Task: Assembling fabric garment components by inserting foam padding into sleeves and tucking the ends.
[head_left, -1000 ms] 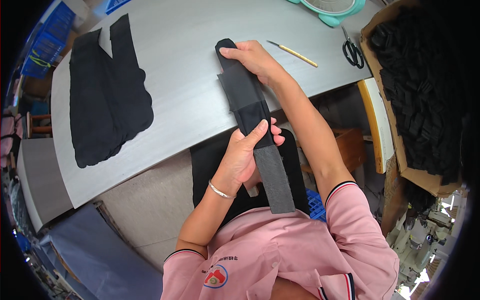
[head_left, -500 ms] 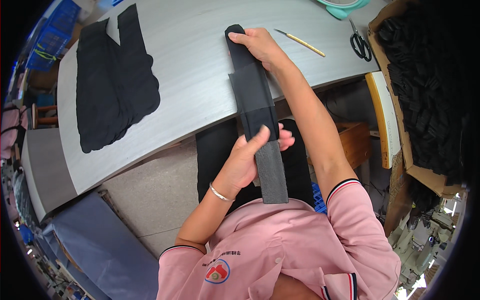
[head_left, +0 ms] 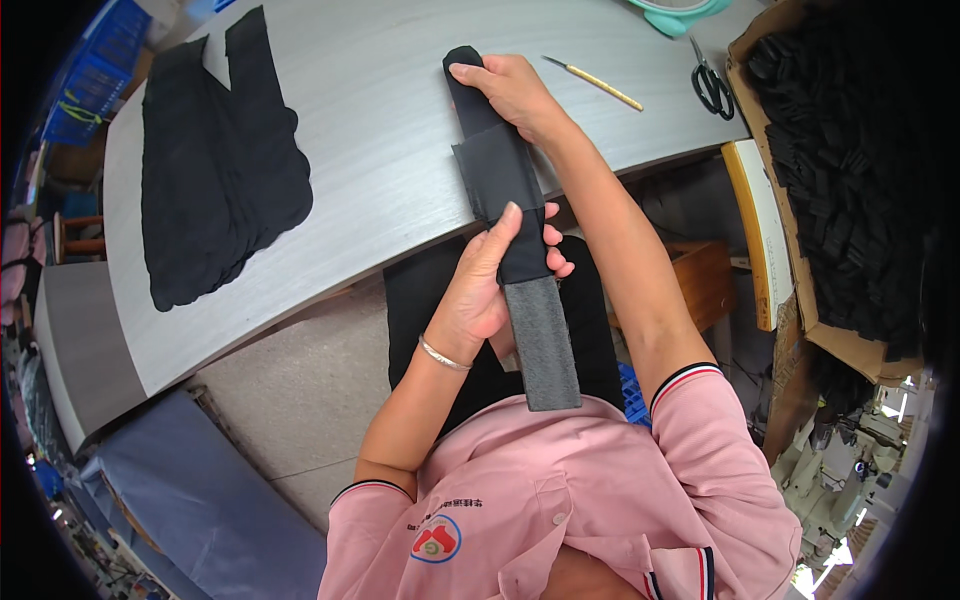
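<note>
A long black fabric strip (head_left: pixel 497 170) runs from the grey table (head_left: pixel 380 150) down over its near edge toward my lap. Its lower end is a grey fuzzy band (head_left: pixel 545 345). My right hand (head_left: pixel 510 85) presses the strip's far end flat on the table. My left hand (head_left: pixel 495 285) grips the strip near the table edge, thumb on top, where the black cloth meets the grey band.
A pile of black cut fabric pieces (head_left: pixel 215 160) lies on the table's left. A yellow pencil (head_left: pixel 597 83), black scissors (head_left: pixel 712 80) and a teal dish (head_left: pixel 675 12) sit at the back right. A cardboard box of black pieces (head_left: pixel 850 180) stands on the right.
The strip has slid a little further onto the table. My left hand has shifted up along it toward the table edge; my right hand still holds the far end.
</note>
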`<action>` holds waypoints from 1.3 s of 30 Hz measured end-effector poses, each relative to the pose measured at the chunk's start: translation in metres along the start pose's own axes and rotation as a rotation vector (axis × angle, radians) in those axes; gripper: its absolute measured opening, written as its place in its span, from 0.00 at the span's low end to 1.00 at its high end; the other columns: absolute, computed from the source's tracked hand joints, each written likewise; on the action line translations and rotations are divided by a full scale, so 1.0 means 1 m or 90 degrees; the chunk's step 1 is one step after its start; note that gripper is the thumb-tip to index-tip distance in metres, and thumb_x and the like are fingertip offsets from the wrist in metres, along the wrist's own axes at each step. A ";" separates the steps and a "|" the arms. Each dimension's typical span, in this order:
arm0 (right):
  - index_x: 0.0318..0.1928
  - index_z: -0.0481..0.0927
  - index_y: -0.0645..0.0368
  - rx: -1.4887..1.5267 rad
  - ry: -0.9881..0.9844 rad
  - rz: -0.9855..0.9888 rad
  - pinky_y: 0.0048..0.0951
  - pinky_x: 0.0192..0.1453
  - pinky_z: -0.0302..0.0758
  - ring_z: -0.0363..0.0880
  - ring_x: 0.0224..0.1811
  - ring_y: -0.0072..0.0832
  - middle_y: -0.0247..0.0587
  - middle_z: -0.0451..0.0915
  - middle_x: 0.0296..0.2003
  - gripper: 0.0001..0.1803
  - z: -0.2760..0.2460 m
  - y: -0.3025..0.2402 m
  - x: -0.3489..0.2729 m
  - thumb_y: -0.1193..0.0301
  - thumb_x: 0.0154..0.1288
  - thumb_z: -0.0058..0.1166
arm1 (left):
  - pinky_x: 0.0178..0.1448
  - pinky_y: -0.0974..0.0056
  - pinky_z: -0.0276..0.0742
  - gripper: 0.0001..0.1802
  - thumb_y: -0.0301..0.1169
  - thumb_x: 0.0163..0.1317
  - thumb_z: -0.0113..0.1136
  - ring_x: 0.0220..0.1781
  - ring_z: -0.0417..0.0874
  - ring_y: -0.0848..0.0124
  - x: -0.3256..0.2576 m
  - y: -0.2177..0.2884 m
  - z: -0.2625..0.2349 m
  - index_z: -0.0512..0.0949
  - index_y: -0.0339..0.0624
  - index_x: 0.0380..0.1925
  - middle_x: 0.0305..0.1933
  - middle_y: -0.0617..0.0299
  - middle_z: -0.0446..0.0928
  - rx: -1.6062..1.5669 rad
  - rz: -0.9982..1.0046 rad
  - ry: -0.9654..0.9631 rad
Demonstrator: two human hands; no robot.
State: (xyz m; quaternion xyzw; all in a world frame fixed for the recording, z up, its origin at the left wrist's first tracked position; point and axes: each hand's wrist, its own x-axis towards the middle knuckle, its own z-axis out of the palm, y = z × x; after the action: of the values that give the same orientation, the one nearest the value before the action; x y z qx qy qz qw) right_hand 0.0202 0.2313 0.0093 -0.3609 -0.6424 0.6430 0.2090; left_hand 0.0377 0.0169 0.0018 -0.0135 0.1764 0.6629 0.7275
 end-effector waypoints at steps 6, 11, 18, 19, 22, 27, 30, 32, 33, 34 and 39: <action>0.23 0.77 0.64 -0.187 0.053 -0.101 0.36 0.29 0.72 0.74 0.22 0.28 0.40 0.77 0.20 0.25 0.002 0.009 0.006 0.54 0.66 0.61 | 0.48 0.58 0.86 0.21 0.39 0.74 0.56 0.33 0.82 0.72 -0.005 -0.005 -0.004 0.72 0.31 0.54 0.36 0.61 0.77 0.052 0.050 -0.001; 0.22 0.73 0.62 -0.282 0.085 -0.140 0.29 0.25 0.66 0.66 0.21 0.18 0.29 0.69 0.18 0.24 0.006 0.004 -0.001 0.57 0.68 0.60 | 0.51 0.56 0.85 0.17 0.38 0.74 0.55 0.32 0.81 0.70 -0.037 -0.023 -0.002 0.72 0.34 0.52 0.33 0.61 0.77 0.115 0.022 0.001; 0.23 0.74 0.63 -0.264 0.091 -0.141 0.29 0.25 0.67 0.67 0.22 0.18 0.30 0.72 0.19 0.24 0.004 0.003 -0.003 0.56 0.68 0.59 | 0.64 0.52 0.79 0.32 0.52 0.73 0.49 0.50 0.83 0.62 -0.043 -0.025 -0.007 0.67 0.32 0.61 0.51 0.51 0.78 0.138 0.008 0.028; 0.24 0.75 0.63 -0.226 0.073 -0.122 0.28 0.25 0.68 0.67 0.22 0.18 0.30 0.72 0.20 0.23 0.004 -0.001 -0.004 0.56 0.68 0.59 | 0.67 0.52 0.77 0.40 0.58 0.72 0.46 0.57 0.82 0.59 -0.040 -0.024 -0.007 0.65 0.31 0.65 0.59 0.47 0.77 0.139 0.022 0.012; 0.26 0.76 0.63 -0.191 0.050 -0.099 0.28 0.26 0.70 0.69 0.23 0.19 0.30 0.73 0.22 0.22 0.002 -0.001 -0.004 0.56 0.68 0.60 | 0.68 0.52 0.77 0.55 0.73 0.62 0.34 0.63 0.78 0.57 -0.031 -0.019 -0.006 0.60 0.31 0.70 0.69 0.45 0.69 0.001 0.023 0.001; 0.28 0.77 0.62 -0.171 0.042 -0.082 0.27 0.26 0.71 0.69 0.23 0.18 0.30 0.74 0.22 0.21 0.001 0.001 -0.003 0.56 0.68 0.60 | 0.61 0.53 0.81 0.51 0.71 0.64 0.39 0.50 0.84 0.63 -0.013 -0.017 -0.012 0.64 0.32 0.67 0.59 0.50 0.77 -0.024 0.016 -0.008; 0.27 0.77 0.62 -0.185 0.043 -0.085 0.27 0.26 0.70 0.69 0.23 0.18 0.29 0.73 0.22 0.22 0.003 0.002 -0.003 0.56 0.68 0.60 | 0.57 0.56 0.84 0.38 0.58 0.72 0.47 0.43 0.84 0.68 -0.008 -0.007 -0.011 0.68 0.33 0.63 0.49 0.55 0.80 -0.011 -0.008 -0.020; 0.25 0.75 0.62 -0.236 0.058 -0.141 0.28 0.26 0.69 0.68 0.23 0.19 0.29 0.72 0.20 0.24 0.003 0.004 0.000 0.55 0.68 0.60 | 0.54 0.57 0.84 0.34 0.54 0.73 0.50 0.40 0.83 0.70 -0.006 -0.004 -0.009 0.68 0.32 0.62 0.45 0.57 0.79 0.017 -0.005 -0.013; 0.25 0.75 0.62 -0.236 0.057 -0.140 0.28 0.26 0.69 0.68 0.23 0.19 0.29 0.72 0.20 0.24 0.003 0.004 0.001 0.55 0.68 0.60 | 0.51 0.58 0.85 0.30 0.49 0.74 0.53 0.37 0.81 0.72 -0.005 -0.004 -0.009 0.69 0.32 0.60 0.41 0.59 0.79 0.044 0.000 -0.005; 0.24 0.74 0.63 -0.272 0.067 -0.148 0.29 0.26 0.68 0.67 0.23 0.19 0.30 0.71 0.19 0.25 0.002 0.005 0.002 0.55 0.68 0.59 | 0.51 0.58 0.85 0.30 0.49 0.74 0.53 0.37 0.81 0.72 -0.005 -0.004 -0.009 0.69 0.32 0.60 0.41 0.59 0.79 0.044 0.000 -0.004; 0.24 0.72 0.65 -0.305 0.111 -0.215 0.31 0.26 0.67 0.65 0.22 0.21 0.33 0.68 0.17 0.26 0.005 0.014 0.004 0.54 0.69 0.57 | 0.46 0.57 0.84 0.19 0.41 0.73 0.56 0.34 0.80 0.72 -0.013 -0.014 -0.006 0.73 0.35 0.49 0.35 0.61 0.77 0.039 0.046 -0.004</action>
State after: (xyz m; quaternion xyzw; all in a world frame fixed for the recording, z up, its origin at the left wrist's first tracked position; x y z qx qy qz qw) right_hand 0.0169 0.2293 -0.0052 -0.3419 -0.8062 0.3959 0.2765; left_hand 0.0489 0.0016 -0.0033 0.0178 0.1946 0.6831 0.7036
